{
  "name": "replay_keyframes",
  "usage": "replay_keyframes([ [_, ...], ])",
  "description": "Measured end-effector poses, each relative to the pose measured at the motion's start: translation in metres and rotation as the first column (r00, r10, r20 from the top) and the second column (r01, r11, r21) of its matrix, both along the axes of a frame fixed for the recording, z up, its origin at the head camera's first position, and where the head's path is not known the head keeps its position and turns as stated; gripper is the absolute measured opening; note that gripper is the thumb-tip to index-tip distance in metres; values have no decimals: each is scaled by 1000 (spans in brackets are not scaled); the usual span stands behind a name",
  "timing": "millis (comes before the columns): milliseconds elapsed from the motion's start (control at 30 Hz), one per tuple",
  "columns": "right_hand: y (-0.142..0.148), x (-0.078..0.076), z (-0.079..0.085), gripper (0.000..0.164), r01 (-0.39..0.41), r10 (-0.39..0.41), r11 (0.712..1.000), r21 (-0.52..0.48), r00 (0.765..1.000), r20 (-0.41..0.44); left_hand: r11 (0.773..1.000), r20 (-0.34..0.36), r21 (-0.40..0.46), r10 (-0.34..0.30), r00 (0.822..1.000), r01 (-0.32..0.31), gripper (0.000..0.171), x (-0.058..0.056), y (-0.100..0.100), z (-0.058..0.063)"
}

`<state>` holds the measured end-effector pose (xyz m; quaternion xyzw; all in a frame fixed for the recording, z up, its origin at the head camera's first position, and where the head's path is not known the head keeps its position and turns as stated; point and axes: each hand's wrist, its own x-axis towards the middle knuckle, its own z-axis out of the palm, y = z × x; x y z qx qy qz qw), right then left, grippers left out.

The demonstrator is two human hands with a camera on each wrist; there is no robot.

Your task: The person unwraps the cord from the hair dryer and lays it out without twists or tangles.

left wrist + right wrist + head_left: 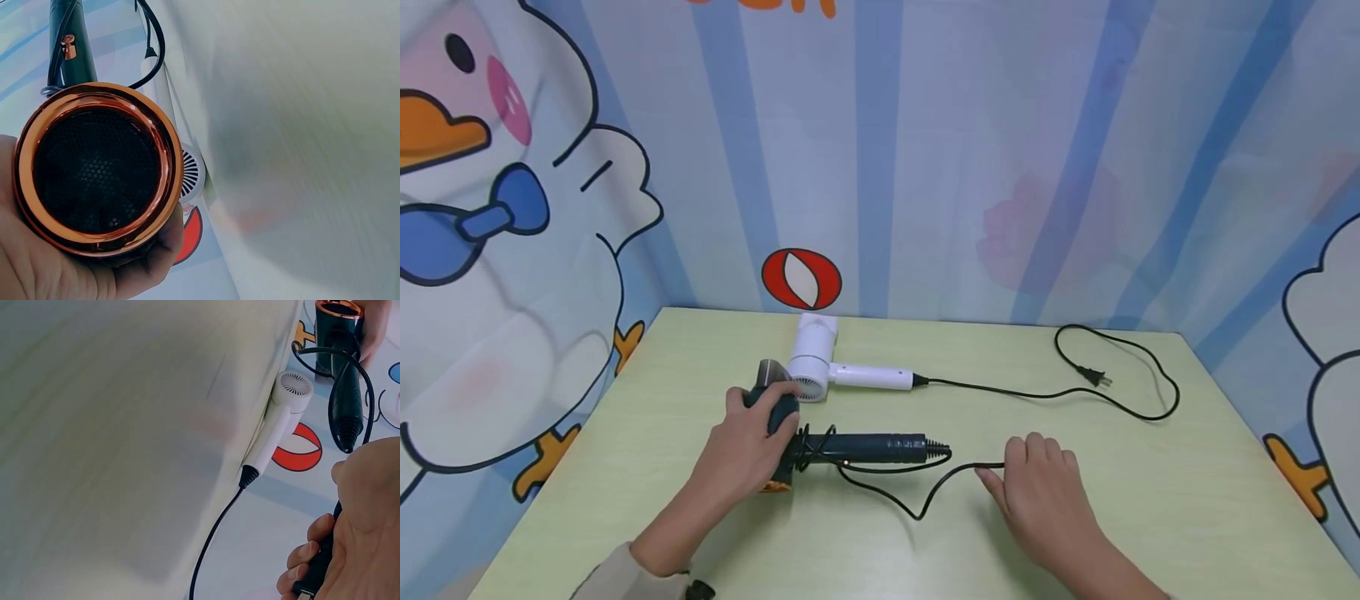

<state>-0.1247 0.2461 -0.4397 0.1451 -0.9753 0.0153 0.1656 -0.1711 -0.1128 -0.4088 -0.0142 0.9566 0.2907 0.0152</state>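
Pale table, dark hairdryer between hands

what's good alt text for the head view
A person's left grip holds a dark hair dryer while the right grip holds its black cord. A white hair dryer lies beyond on a pale table, before a striped cartoon backdrop.

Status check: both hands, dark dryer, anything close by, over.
Left hand grips dark dryer. Right hand holds its plug. Cord looped about handle. White dryer close behind.
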Motion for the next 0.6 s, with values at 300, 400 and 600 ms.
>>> replay_keyframes([
  [300, 8, -10, -6, 49, -19, 22, 999, 40, 997, -78, 1000, 5, 2, 5, 1000, -5, 39, 4, 0, 3],
  [400, 10, -13, -6, 50, -30, 35, 999, 42, 992, -118, 1000, 8, 3, 4, 1000, -4, 39, 5, 0, 5],
  [600, 14, -20, -7, 53, -25, 33, 998, 53, 985, -167, 1000, 5, 4, -3, 1000, 3, 40, 5, 0, 6],
])
